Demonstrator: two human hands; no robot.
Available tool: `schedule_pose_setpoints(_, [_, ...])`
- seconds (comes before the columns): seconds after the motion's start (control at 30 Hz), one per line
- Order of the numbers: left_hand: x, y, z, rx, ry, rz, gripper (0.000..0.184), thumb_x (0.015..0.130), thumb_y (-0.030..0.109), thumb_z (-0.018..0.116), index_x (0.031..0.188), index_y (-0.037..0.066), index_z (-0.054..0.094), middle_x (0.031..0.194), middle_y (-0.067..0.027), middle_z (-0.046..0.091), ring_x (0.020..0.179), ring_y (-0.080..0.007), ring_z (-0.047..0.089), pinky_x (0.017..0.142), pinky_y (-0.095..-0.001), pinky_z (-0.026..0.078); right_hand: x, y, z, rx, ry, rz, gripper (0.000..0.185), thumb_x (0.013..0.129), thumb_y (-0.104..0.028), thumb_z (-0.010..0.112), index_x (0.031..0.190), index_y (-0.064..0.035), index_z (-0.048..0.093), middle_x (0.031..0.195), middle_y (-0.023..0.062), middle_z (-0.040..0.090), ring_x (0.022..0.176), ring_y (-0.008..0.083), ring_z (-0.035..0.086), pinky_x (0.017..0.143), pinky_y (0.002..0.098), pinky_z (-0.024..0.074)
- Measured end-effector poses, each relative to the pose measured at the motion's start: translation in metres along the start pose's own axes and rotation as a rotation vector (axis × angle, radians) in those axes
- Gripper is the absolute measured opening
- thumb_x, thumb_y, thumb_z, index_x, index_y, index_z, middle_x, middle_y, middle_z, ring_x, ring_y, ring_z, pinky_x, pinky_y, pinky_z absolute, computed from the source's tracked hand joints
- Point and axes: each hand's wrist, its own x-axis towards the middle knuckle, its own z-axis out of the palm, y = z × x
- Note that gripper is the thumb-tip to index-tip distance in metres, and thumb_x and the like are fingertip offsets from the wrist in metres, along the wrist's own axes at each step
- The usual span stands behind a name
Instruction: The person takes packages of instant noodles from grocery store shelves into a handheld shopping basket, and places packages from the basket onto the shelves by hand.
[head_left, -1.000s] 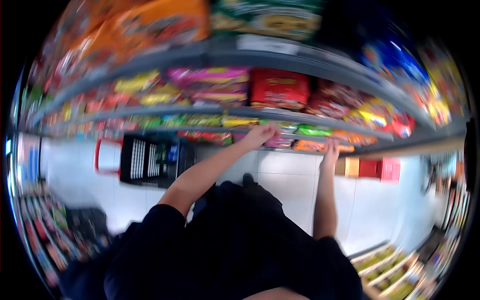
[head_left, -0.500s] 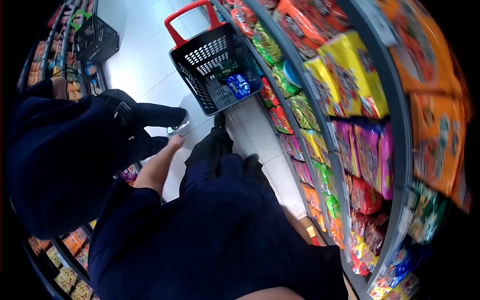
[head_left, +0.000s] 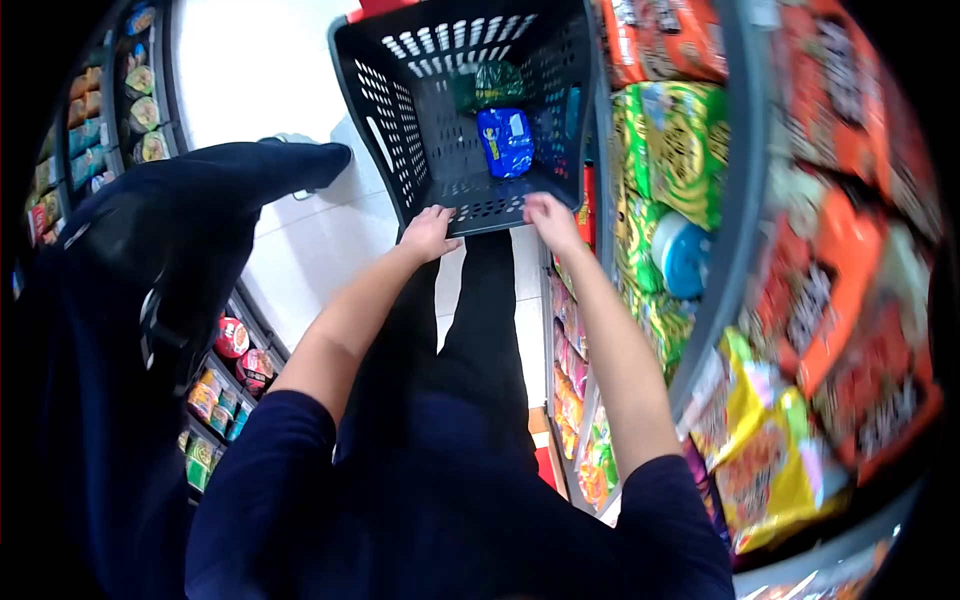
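Observation:
A black perforated shopping basket (head_left: 400, 140) with a bit of red handle (head_left: 383, 8) at its far side stands in front of me. Its near rim is in both hands: my left hand (head_left: 430, 236) hooks its fingers over the left part, thumb on my side, and my right hand (head_left: 550, 220) is closed round the right part. Inside the basket lie a shiny blue packet (head_left: 506, 143) and, behind it, a dark green packet (head_left: 499, 85). Neither hand touches the packets.
Close on my right runs a shelf rack with green noodle packs (head_left: 685, 150), orange-red packs (head_left: 815, 290) and yellow packs (head_left: 765, 460). Another person in dark clothes (head_left: 190, 210) stands close at my left, one leg stretched toward the basket. Shelves with tubs (head_left: 232, 338) lie beyond.
Both my hands have come forward onto the basket's near rim. The basket now appears larger and nearer. The other basket with a green handle has left the view.

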Motion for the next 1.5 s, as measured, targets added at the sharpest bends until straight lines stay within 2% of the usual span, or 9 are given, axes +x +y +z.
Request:
schedule_pose_setpoints(0.13, [0.019,-0.006,0.032,0.192,-0.025,-0.080,0.048,0.072,0.031,0.071,0.112,0.008,0.058,0.109,-0.0075,0.057,0.097,-0.0249,0.057,0.080,-0.0355,0.049,0.155,0.028,0.023,-0.541,-0.080,0.032,0.025,0.084,-0.020,0.057,0.099,-0.0040,0.067,0.098,0.0196,0.066,0.093,0.0344,0.064,0.082,0.0396,0.0508])
schedule_pose_setpoints(0.37, [0.015,-0.017,0.061,0.224,0.173,0.006,0.052,0.060,0.016,0.072,0.110,0.007,0.062,0.116,-0.0086,0.060,0.100,-0.0208,0.060,0.076,-0.0304,0.051,0.301,0.066,0.049,-1.024,-0.166,0.340,0.064,0.081,-0.057,0.057,0.119,-0.0047,0.057,0.119,0.0154,0.060,0.108,0.0304,0.059,0.087,0.0442,0.0480])
schedule_pose_setpoints(0.53, [0.001,-0.016,0.087,0.159,0.135,-0.079,0.049,0.062,0.016,0.070,0.110,0.008,0.062,0.118,-0.0062,0.060,0.102,-0.0200,0.059,0.077,-0.0301,0.050,0.317,0.105,0.069,-0.952,-0.173,0.271,0.044,0.089,-0.041,0.047,0.112,-0.0073,0.061,0.110,0.0158,0.064,0.103,0.0322,0.062,0.086,0.0456,0.0483])
schedule_pose_setpoints(0.97, [-0.025,-0.012,0.026,0.268,-0.125,0.088,0.057,0.068,0.020,0.067,0.121,0.009,0.051,0.125,-0.0123,0.051,0.118,-0.0301,0.047,0.104,-0.0490,0.030,-0.016,-0.020,0.028,-0.635,0.100,-0.260,0.030,0.074,-0.033,0.057,0.063,-0.0062,0.065,0.070,0.0175,0.062,0.064,0.0338,0.062,0.061,0.0462,0.0506])
schedule_pose_setpoints(1.07, [-0.031,-0.041,0.028,-0.369,-0.089,0.015,0.039,0.079,0.017,0.059,0.116,0.007,0.055,0.120,-0.0137,0.055,0.110,-0.0299,0.053,0.093,-0.0384,0.044,-0.151,-0.109,0.011,-0.400,0.233,-0.396,0.032,0.076,-0.029,0.058,0.060,-0.0018,0.059,0.062,0.0198,0.057,0.057,0.0356,0.058,0.055,0.0452,0.0461])
schedule_pose_setpoints(1.13, [-0.056,0.035,-0.049,-1.260,-0.243,-0.494,0.034,0.088,0.024,0.053,0.118,0.008,0.054,0.117,-0.0088,0.057,0.106,-0.0246,0.055,0.093,-0.0376,0.044,-0.232,-0.160,0.003,-0.358,0.253,-0.419,0.034,0.076,-0.029,0.059,0.057,-0.0010,0.056,0.061,0.0183,0.056,0.057,0.0355,0.057,0.054,0.0440,0.0452])
schedule_pose_setpoints(1.2, [-0.073,0.070,-0.082,-1.013,-0.364,-0.510,0.049,0.091,0.048,0.045,0.129,0.018,0.048,0.121,-0.0049,0.056,0.119,-0.0264,0.047,0.096,-0.0476,0.042,-0.306,-0.195,-0.001,-0.310,0.332,-0.540,0.035,0.076,-0.026,0.060,0.052,-0.0011,0.052,0.060,0.0165,0.053,0.057,0.0346,0.055,0.053,0.0433,0.0438])
schedule_pose_setpoints(1.23, [-0.060,0.058,-0.060,-1.008,-0.509,-0.156,0.062,0.087,0.052,0.051,0.138,0.018,0.036,0.131,-0.0073,0.048,0.122,-0.0290,0.045,0.096,-0.0475,0.042,-0.340,-0.209,-0.005,-0.316,0.341,-0.569,0.034,0.075,-0.024,0.061,0.052,-0.0013,0.051,0.059,0.0156,0.051,0.057,0.0340,0.054,0.053,0.0433,0.0433])
schedule_pose_setpoints(1.5, [-0.144,0.288,-0.094,-1.064,-0.971,0.096,0.071,0.085,0.055,0.053,0.140,0.017,0.030,0.133,-0.0092,0.045,0.123,-0.0285,0.043,0.098,-0.0463,0.041,-0.534,-0.207,-0.006,-0.424,0.657,-0.838,0.024,0.069,-0.014,0.065,0.053,-0.0021,0.051,0.062,0.0107,0.049,0.067,0.0295,0.053,0.064,0.0405,0.0456])
